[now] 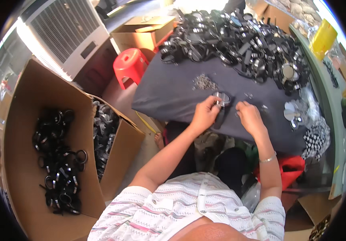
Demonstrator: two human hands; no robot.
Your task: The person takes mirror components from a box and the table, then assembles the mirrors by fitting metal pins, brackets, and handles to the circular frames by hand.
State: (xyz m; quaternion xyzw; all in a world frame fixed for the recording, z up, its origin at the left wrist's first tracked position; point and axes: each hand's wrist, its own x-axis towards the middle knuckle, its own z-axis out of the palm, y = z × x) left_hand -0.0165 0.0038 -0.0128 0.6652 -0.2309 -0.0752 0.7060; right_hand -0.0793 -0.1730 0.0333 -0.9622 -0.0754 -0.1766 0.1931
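The black-strapped wristwatch is at the near part of the table, its round face up and its dark strap trailing toward you. Your left hand has thumb and fingers clamped on the watch's left edge. Your right hand is just to the right of it, apart from it, fingertips drawn close together; you cannot tell from this view whether they pinch anything small.

Under your hands spreads a dark grey cloth, covering the tabletop. Just beyond the watch, slightly left, sits a small pile of tiny metal parts. The far side of the cloth is buried under a broad heap of wristwatches, mostly black with silvery cases. To your right, near the table's edge, lie some pale discs and a black-and-white patterned cloth.

Off the table's left corner stands a red plastic stool, with an open cardboard carton behind it. Farther left is a large white air cooler with a slatted front. Closest on your left, a tall cardboard box holds a tangle of black bands with shiny rings.
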